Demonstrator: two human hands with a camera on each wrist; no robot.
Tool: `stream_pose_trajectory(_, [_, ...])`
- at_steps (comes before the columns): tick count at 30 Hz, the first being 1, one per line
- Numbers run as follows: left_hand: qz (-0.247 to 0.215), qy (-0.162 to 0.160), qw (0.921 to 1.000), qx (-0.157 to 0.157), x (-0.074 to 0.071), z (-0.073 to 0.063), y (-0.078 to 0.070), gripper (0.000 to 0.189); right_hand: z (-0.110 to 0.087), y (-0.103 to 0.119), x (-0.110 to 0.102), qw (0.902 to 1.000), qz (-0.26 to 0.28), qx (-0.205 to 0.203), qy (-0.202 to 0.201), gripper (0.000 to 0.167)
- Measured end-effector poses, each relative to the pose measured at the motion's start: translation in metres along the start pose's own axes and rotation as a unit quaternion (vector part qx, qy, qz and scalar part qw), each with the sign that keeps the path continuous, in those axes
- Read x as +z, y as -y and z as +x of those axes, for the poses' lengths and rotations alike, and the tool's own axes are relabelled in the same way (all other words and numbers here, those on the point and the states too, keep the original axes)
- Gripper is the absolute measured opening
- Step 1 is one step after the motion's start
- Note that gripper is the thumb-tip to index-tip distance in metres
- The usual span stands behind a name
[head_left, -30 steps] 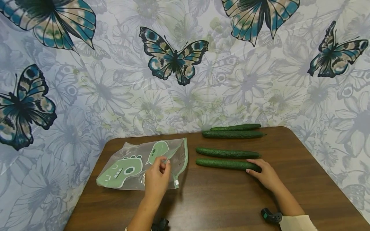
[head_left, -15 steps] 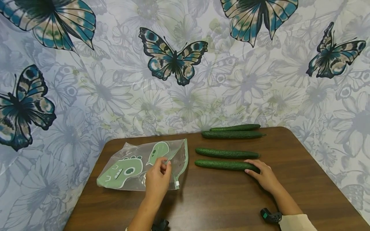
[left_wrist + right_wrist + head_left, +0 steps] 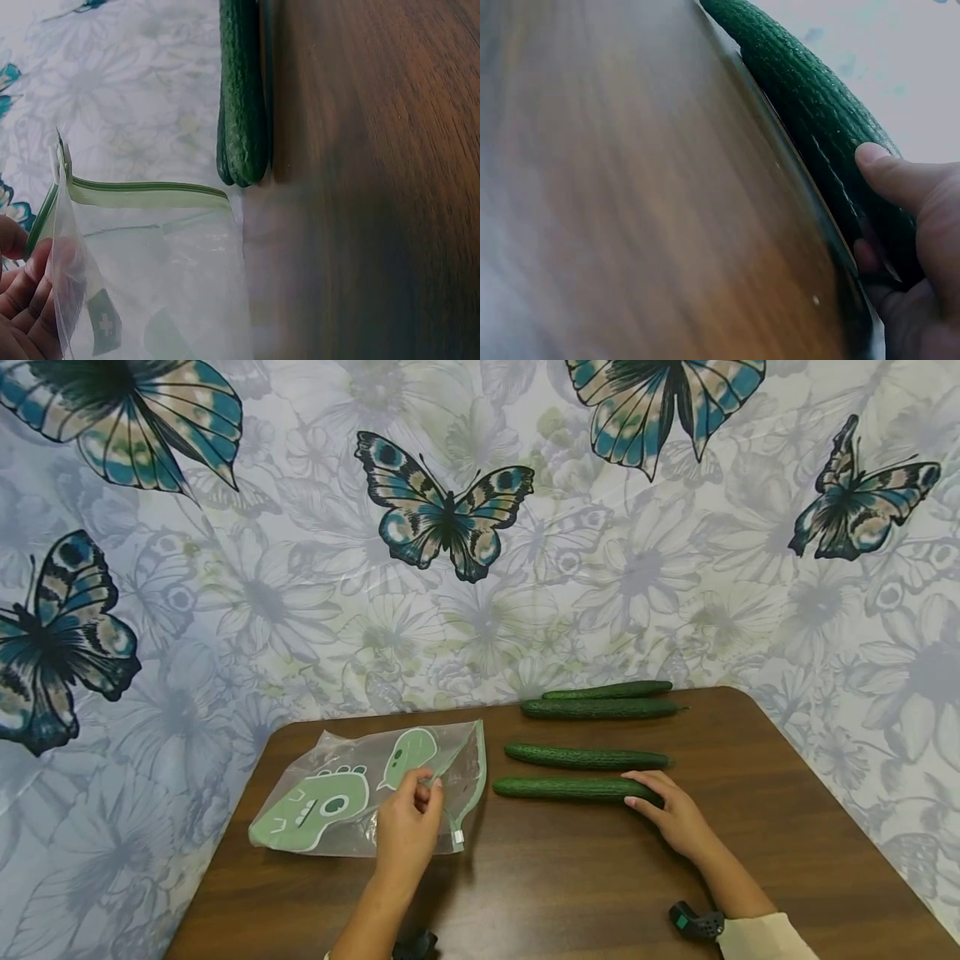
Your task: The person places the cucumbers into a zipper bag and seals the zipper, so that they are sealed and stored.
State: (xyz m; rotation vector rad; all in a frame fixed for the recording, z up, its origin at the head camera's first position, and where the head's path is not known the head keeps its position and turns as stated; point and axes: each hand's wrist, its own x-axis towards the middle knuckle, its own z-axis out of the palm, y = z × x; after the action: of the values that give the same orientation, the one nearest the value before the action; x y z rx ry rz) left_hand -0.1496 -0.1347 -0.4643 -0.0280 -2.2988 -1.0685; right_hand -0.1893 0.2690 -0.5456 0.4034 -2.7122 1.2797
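Note:
My left hand (image 3: 407, 827) pinches the upper layer of a clear zip bag (image 3: 352, 747) with green dinosaur prints, near its mouth. In the left wrist view, fingers (image 3: 34, 281) hold the green zip edge (image 3: 150, 187) and the mouth gapes. The bag lies on its side, mouth facing right, with a white slider (image 3: 458, 837) at its near corner. My right hand (image 3: 681, 820) grips the right end of the nearest cucumber (image 3: 562, 788), thumb on the near side. In the right wrist view the thumb (image 3: 892, 172) presses along the cucumber's skin.
Just behind the held cucumber lies another cucumber (image 3: 585, 757). Two more, a thick cucumber (image 3: 600, 708) and a thinner cucumber (image 3: 611, 690), lie together at the back edge. The brown wooden table (image 3: 570, 885) meets a butterfly-patterned cloth (image 3: 300, 610) behind.
The right hand has slid the nearest cucumber a little to the left, toward the bag. The left hand keeps its pinch on the bag almost unmoved.

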Motion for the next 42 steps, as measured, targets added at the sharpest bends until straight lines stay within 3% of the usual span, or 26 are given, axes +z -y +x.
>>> stream_pose_trajectory(11, [-0.003, 0.003, 1.0, 0.004, 0.001, -0.001, -0.001, 0.011, -0.001, 0.012, 0.004, 0.9993, 0.033, 0.017, -0.008, 0.041])
stream_pose_trajectory(18, [-0.004, 0.0, 1.0, 0.004, 0.0, -0.001, -0.002, 0.011, -0.001, 0.027, 0.012, 0.999, 0.045, 0.003, -0.004, 0.041])
stream_pose_trajectory(25, [-0.006, 0.002, 0.9999, 0.011, 0.002, -0.002, -0.001, 0.011, -0.003, 0.043, 0.019, 0.9994, 0.021, -0.006, -0.027, 0.041])
stream_pose_trajectory(32, [-0.008, 0.004, 0.9999, 0.004, 0.004, -0.004, -0.001, 0.01, -0.001, 0.056, 0.03, 0.9971, 0.036, -0.04, -0.053, 0.04])
stream_pose_trajectory(42, [-0.016, 0.016, 0.9997, 0.01, 0.005, -0.006, -0.005, 0.011, 0.003, 0.073, 0.042, 0.9971, 0.058, -0.037, -0.033, 0.038])
